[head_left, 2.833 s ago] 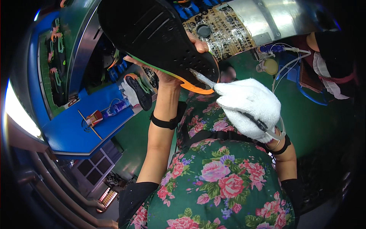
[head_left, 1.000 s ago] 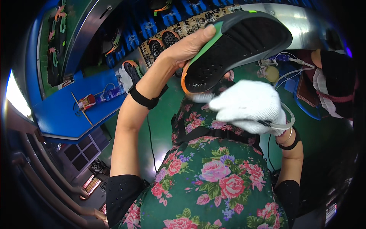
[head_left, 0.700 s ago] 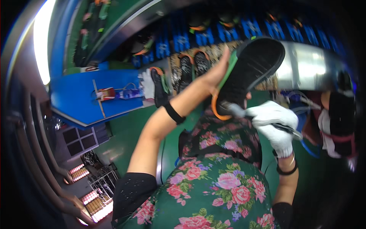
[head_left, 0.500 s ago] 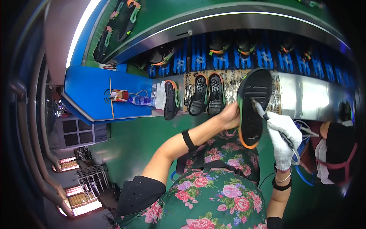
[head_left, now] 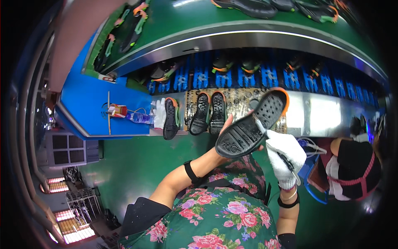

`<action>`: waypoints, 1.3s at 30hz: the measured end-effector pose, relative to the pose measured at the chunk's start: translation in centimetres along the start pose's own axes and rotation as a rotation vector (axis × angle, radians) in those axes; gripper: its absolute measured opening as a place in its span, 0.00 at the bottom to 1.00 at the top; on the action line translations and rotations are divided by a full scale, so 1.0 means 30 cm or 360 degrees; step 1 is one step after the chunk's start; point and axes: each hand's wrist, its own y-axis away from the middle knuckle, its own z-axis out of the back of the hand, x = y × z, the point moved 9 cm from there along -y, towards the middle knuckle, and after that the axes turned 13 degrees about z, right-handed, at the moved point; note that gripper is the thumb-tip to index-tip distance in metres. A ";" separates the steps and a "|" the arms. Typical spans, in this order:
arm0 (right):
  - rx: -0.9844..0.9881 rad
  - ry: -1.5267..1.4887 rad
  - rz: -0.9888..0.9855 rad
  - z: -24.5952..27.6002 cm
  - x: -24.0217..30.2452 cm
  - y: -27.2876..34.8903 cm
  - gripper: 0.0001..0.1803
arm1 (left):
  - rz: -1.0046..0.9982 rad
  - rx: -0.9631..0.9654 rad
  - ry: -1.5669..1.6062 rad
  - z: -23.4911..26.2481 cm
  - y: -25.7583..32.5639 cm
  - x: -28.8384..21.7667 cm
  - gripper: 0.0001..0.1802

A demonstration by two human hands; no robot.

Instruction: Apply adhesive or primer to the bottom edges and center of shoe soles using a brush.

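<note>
My left hand grips a black shoe sole from beneath, its cavity side facing up and tilted, with an orange rim at the far end. Fingers show at both edges of the sole. In a white knitted glove, my right hand is closed round a slim brush with a cord or thin hose trailing from it. The brush tip touches the sole's inside near its middle; the inside looks wet in places. Beyond my left hand, a pair of similar soles stands on a taped work ledge, and another sole stands farther left.
A white glove, a water bottle and a small red box lie at the left by a blue panel. Blue racks run beneath a green conveyor carrying soles. A seated person is at the right.
The sole has turned in my left hand: its orange end now points far right instead of toward me. My right hand with the brush has followed, and the view has shifted.
</note>
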 end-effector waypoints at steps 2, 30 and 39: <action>0.0013 0.0082 0.0054 0.003 0.020 -0.008 0.12 | 0.0190 0.0096 -0.0045 -0.031 -0.006 0.042 0.41; 0.0217 0.0129 0.0167 -0.048 0.084 -0.025 0.17 | -0.0018 -0.0755 -0.0995 0.041 -0.064 0.080 0.64; 0.0219 0.0113 0.0163 -0.082 0.067 0.012 0.19 | -0.0122 -0.0275 -0.0470 -0.039 -0.126 0.085 0.60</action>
